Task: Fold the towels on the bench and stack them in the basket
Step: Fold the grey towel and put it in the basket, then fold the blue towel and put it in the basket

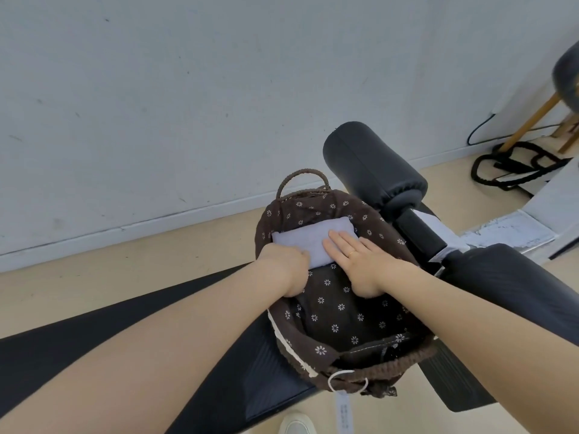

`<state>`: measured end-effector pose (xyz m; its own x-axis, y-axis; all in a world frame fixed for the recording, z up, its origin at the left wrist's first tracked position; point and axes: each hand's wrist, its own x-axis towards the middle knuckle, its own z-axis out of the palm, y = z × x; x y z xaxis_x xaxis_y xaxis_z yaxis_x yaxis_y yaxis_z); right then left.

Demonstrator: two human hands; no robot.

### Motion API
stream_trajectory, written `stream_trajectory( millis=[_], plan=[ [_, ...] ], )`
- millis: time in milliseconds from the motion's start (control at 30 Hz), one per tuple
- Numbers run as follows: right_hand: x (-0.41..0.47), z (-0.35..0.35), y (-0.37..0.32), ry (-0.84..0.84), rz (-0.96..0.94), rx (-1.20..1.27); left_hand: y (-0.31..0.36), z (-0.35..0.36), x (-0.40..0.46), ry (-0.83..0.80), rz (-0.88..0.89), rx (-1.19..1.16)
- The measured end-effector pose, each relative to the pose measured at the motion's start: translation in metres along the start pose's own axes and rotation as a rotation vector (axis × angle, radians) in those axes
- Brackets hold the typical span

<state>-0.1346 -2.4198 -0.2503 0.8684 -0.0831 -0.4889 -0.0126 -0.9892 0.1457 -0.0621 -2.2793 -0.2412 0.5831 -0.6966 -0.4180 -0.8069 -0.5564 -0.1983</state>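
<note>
One folded towel, pale lavender, soft and flat, forms a rectangular pad in the far half of the basket. Its long axis runs left to right across the basket, with the right end a little farther from you.

The basket is one oval woven piece in dark brown cord, lined with brown fabric printed with small white flowers. One arched handle stands at the far end. The basket sits on the black padded table, whose surface shows a fine ribbed texture. One black cylindrical foam roller lies just beyond the basket to the right.

Your left hand is curled at the near left edge of the towel; its fingers are hidden, so the grip cannot be told. Your right hand lies flat, fingers extended, pressing on the right part of the towel.
</note>
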Motion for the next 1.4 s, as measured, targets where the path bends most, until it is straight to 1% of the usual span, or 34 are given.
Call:
stream_trajectory(
  millis=[100,133,200,233,333,400,467,567,667,800,933,1000,1067,1100,1167,1200,1233,1300,1400],
  plan=[
    [-0.008,-0.013,0.0,-0.014,0.002,0.099,0.003,-0.001,-0.009,-0.085,0.033,0.057],
    [-0.012,-0.019,0.001,-0.022,0.02,0.162,0.003,-0.002,-0.014,-0.063,0.056,0.068],
    [-0.022,-0.034,0.0,-0.008,0.052,0.269,-0.003,-0.003,-0.027,0.097,0.095,0.048],
    [-0.028,-0.041,-0.004,0.032,0.064,0.32,-0.007,-0.004,-0.036,0.198,0.111,0.024],
    [-0.047,-0.058,-0.029,0.276,0.054,0.512,-0.025,-0.003,-0.07,0.513,0.139,-0.187],
    [-0.06,-0.073,-0.058,0.445,0.005,0.55,-0.036,0.001,-0.105,0.669,0.162,-0.318],
    [-0.067,-0.088,-0.099,0.558,-0.082,0.608,-0.048,0.016,-0.147,0.734,0.111,-0.389],
    [-0.071,-0.105,-0.175,0.61,-0.262,0.752,-0.07,0.051,-0.209,0.738,-0.123,-0.454],
    [-0.073,-0.105,-0.252,0.567,-0.385,0.736,-0.095,0.088,-0.272,0.677,-0.409,-0.612],
    [-0.071,-0.092,-0.342,0.448,-0.426,0.665,-0.136,0.147,-0.347,0.683,-0.705,-0.784],
    [-0.061,-0.092,-0.441,0.316,-0.495,0.575,-0.188,0.215,-0.414,0.657,-0.909,-0.949],
    [-0.051,-0.096,-0.505,0.283,-0.56,0.524,-0.215,0.252,-0.45,0.66,-1.015,-1.002],
    [-0.038,-0.098,-0.579,0.234,-0.629,0.508,-0.243,0.291,-0.488,0.674,-1.118,-0.998],
    [-0.034,-0.098,-0.615,0.185,-0.661,0.522,-0.256,0.308,-0.508,0.677,-1.172,-0.992],
    [-0.035,-0.105,-0.685,0.014,-0.714,0.567,-0.278,0.339,-0.554,0.666,-1.291,-1.036],
    [-0.041,-0.114,-0.716,-0.068,-0.733,0.569,-0.289,0.349,-0.58,0.657,-1.343,-1.067],
    [-0.05,-0.127,-0.744,-0.115,-0.759,0.542,-0.298,0.356,-0.609,0.635,-1.392,-1.1],
    [-0.079,-0.166,-0.792,-0.117,-0.817,0.479,-0.315,0.354,-0.672,0.594,-1.464,-1.162],
    [-0.142,-0.236,-0.857,-0.132,-0.894,0.469,-0.34,0.324,-0.774,0.582,-1.53,-1.233]
  ],
)
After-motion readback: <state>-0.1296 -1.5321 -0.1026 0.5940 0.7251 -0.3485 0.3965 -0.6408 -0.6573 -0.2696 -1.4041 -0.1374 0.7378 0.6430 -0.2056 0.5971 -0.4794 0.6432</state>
